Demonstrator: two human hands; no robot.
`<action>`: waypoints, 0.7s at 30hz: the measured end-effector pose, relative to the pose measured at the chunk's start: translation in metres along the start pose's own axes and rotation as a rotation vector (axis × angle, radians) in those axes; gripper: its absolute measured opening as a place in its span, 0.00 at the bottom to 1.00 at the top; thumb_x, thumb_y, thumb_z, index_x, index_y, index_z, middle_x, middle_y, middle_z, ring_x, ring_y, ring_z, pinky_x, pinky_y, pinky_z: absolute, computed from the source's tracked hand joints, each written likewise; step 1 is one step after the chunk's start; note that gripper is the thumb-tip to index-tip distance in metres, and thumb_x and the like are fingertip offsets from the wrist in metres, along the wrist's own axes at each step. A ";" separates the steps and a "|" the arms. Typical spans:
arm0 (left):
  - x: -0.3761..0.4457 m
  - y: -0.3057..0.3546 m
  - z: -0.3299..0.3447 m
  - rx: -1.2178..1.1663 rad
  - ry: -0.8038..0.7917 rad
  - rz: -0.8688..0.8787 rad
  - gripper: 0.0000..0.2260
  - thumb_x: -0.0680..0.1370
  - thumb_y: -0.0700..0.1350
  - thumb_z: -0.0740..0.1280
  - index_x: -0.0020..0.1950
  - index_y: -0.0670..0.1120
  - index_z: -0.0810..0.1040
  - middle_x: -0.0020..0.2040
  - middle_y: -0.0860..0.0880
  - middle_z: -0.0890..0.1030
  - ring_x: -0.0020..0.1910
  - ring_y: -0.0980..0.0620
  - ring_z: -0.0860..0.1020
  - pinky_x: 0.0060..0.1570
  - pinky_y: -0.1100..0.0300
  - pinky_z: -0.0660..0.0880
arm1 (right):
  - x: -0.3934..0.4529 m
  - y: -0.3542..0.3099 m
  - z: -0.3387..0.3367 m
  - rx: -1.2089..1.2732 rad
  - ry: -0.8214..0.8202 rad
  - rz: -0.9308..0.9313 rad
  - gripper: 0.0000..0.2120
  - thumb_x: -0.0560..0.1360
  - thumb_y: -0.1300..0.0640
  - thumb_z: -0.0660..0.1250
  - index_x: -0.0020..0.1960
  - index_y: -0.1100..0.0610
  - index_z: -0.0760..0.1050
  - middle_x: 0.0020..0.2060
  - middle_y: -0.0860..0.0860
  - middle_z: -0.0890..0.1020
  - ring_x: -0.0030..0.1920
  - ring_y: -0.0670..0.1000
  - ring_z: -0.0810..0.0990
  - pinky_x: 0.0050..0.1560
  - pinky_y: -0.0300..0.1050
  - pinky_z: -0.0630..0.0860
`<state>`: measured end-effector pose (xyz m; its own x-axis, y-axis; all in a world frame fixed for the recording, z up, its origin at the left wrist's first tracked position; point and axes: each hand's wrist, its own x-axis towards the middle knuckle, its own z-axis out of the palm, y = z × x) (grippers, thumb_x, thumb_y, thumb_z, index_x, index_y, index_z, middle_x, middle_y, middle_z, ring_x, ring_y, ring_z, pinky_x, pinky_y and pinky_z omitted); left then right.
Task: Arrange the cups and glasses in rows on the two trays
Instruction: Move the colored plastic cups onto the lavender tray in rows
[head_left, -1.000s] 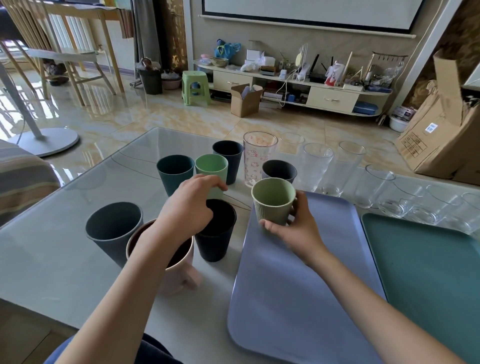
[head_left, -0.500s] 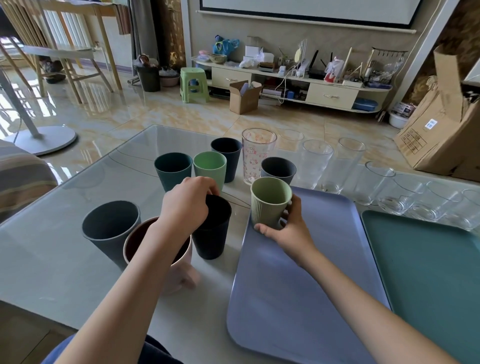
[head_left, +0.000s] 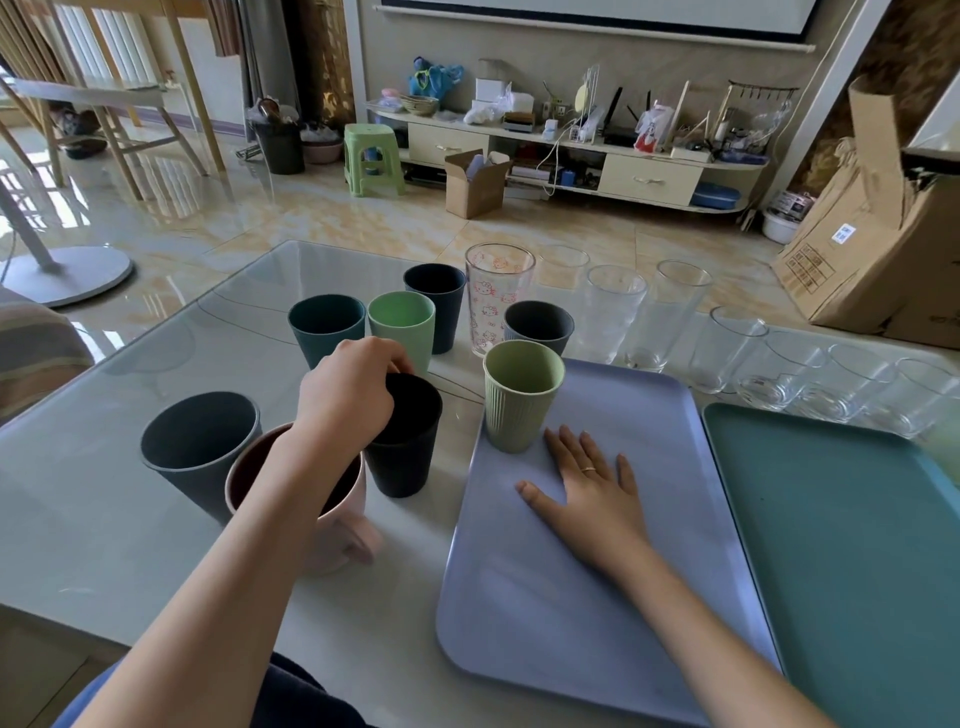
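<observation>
On the worktop (head_left: 104, 519), the left hand (head_left: 345, 400) pinches the black cup's (head_left: 405, 441) rim, which should lift straight up and land beside the ribbed cup (head_left: 522, 402) on the lilac tray (head_left: 597, 623), where the right hand (head_left: 592, 493) lies flat, fingers apart.

A low cream cabinet (head_left: 571, 156) lines the far wall, a green stool (head_left: 373, 158) on glossy marble floor (head_left: 311, 223).
</observation>
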<state>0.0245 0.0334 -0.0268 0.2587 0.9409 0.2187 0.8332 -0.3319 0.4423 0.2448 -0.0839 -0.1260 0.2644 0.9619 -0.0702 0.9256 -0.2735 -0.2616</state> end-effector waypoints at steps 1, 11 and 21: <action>0.000 0.000 0.000 0.001 0.000 -0.002 0.19 0.69 0.33 0.59 0.47 0.55 0.80 0.47 0.52 0.83 0.45 0.44 0.78 0.40 0.54 0.76 | -0.001 0.000 0.001 0.001 0.005 0.007 0.36 0.75 0.31 0.48 0.77 0.44 0.44 0.77 0.42 0.47 0.77 0.45 0.42 0.75 0.53 0.37; 0.002 0.003 0.002 0.004 0.012 0.000 0.20 0.69 0.33 0.58 0.48 0.55 0.80 0.48 0.49 0.83 0.45 0.42 0.78 0.42 0.51 0.78 | -0.005 -0.011 0.003 0.020 0.044 0.080 0.35 0.76 0.32 0.48 0.77 0.45 0.44 0.77 0.43 0.48 0.77 0.46 0.44 0.75 0.54 0.40; 0.002 0.003 0.004 0.030 -0.004 0.013 0.22 0.67 0.32 0.57 0.47 0.55 0.80 0.48 0.47 0.81 0.44 0.41 0.77 0.41 0.52 0.77 | 0.014 -0.041 -0.034 0.772 0.276 0.076 0.40 0.66 0.41 0.74 0.71 0.50 0.60 0.70 0.47 0.69 0.69 0.50 0.69 0.66 0.46 0.68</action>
<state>0.0292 0.0350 -0.0287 0.2718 0.9366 0.2211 0.8440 -0.3423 0.4129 0.2193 -0.0595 -0.0835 0.4690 0.8777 0.0985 0.4825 -0.1612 -0.8609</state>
